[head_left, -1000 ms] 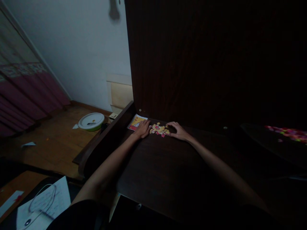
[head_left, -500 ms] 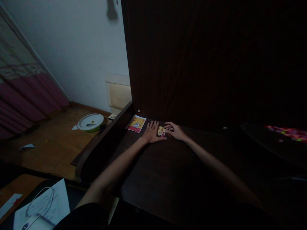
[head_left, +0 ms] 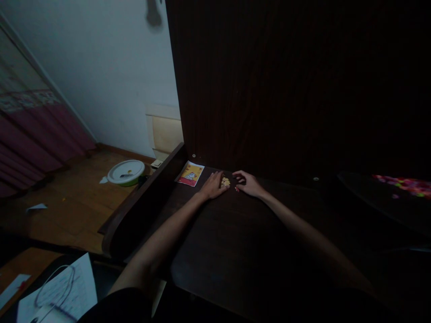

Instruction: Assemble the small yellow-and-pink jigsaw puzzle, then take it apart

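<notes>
A small heap of pale yellow pieces (head_left: 225, 181), much like jigsaw pieces, lies on the dark wooden surface (head_left: 215, 233) between my hands. My left hand (head_left: 213, 186) rests beside the heap with its fingers stretched out, thumb along the near side. To the right, my right hand (head_left: 248, 184) hovers or rests with fingers bent and apart, a small gap from the heap. Tiny red and white pieces (head_left: 237, 189) show by its fingertips. Beyond my left hand lies a yellow and red picture card (head_left: 191, 174) with a white animal on it.
A raised dark side board (head_left: 144, 202) edges the surface on the left, and a tall dark panel (head_left: 269, 89) stands behind. Far right is a cluster of bright pink and red bits (head_left: 404, 185). On the floor sits a round tub with a white lid (head_left: 126, 169).
My right hand has drawn slightly right, away from the heap. My left hand's fingers have come closer together, and the heap looks more compact, with the red pieces now apart from it.
</notes>
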Motion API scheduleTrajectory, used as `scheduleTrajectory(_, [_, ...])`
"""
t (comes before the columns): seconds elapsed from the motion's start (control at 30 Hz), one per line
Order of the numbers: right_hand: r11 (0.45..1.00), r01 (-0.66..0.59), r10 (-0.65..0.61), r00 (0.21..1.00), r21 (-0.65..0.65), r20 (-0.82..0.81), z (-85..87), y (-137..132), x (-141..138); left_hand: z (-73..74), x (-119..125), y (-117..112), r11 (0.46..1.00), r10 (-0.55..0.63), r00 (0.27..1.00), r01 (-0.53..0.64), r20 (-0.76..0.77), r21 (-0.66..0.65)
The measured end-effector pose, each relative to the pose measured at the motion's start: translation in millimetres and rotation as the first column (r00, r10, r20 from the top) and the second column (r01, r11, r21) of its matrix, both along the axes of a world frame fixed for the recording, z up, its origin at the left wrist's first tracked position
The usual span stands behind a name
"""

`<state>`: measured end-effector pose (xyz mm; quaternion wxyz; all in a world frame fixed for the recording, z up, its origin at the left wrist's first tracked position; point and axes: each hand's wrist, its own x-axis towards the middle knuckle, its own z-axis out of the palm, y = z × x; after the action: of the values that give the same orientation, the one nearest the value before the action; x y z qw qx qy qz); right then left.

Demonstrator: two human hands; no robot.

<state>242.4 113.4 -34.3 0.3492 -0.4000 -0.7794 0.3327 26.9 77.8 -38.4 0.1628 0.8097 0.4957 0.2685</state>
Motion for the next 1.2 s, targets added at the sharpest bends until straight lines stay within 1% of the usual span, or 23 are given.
scheduleTrajectory(0.1, [0.998, 0.034, -0.039, 0.996, 0.057, 0.085, 5.9, 0, 9, 0.2, -2, 0, 1.000, -0.009, 0.999, 0.009, 0.048, 0.003])
scheduleTrajectory(0.17, [0.994, 0.058, -0.070, 0.990, 0.094, 0.123, 5.2, 0, 10, 0.6, -3, 0, 1.000, -0.014, 0.997, 0.013, 0.075, 0.003])
scheduleTrajectory(0.33, [0.978, 0.115, -0.143, 0.978, 0.173, 0.154, -3.8, -1, -10, 3.2, -4, -3, 1.000, -0.026, 0.994, 0.026, 0.107, -0.004])
scheduleTrajectory(0.5, [0.971, 0.120, -0.151, 0.978, 0.206, 0.143, -9.4, -4, -31, 3.2, -4, 0, 0.998, -0.064, 0.992, 0.063, 0.108, 0.006])
scheduleTrajectory(0.6, [0.973, 0.111, -0.138, 0.983, 0.204, 0.123, -11.7, -3, -39, 2.1, -5, 2, 0.998, -0.057, 0.991, 0.058, 0.120, -0.001])
scheduleTrajectory(0.7, [0.977, 0.114, -0.133, 0.986, 0.180, 0.097, -12.0, -1, -39, 2.0, -7, 1, 0.999, -0.047, 0.989, 0.049, 0.143, -0.004])
scheduleTrajectory(0.9, [0.966, 0.192, -0.206, 0.976, 0.172, 0.069, -5.9, 5, -20, 3.1, -8, -1, 1.000, -0.030, 0.983, 0.031, 0.179, 0.001])
scheduleTrajectory(1.0, [0.970, 0.190, -0.203, 0.976, 0.149, 0.076, -6.8, 2, -15, 3.7, -6, 0, 0.999, -0.037, 0.981, 0.036, 0.192, 0.010])
scheduleTrajectory(1.1, [0.979, 0.165, -0.173, 0.983, 0.118, 0.066, -10.6, -3, -21, 5.2, -5, 1, 0.999, -0.051, 0.975, 0.048, 0.217, 0.018])
scheduleTrajectory(1.2, [0.988, 0.129, -0.132, 0.991, 0.088, 0.032, -14.3, -9, -32, 7.9, -4, 2, 0.999, -0.049, 0.966, 0.045, 0.253, 0.021])
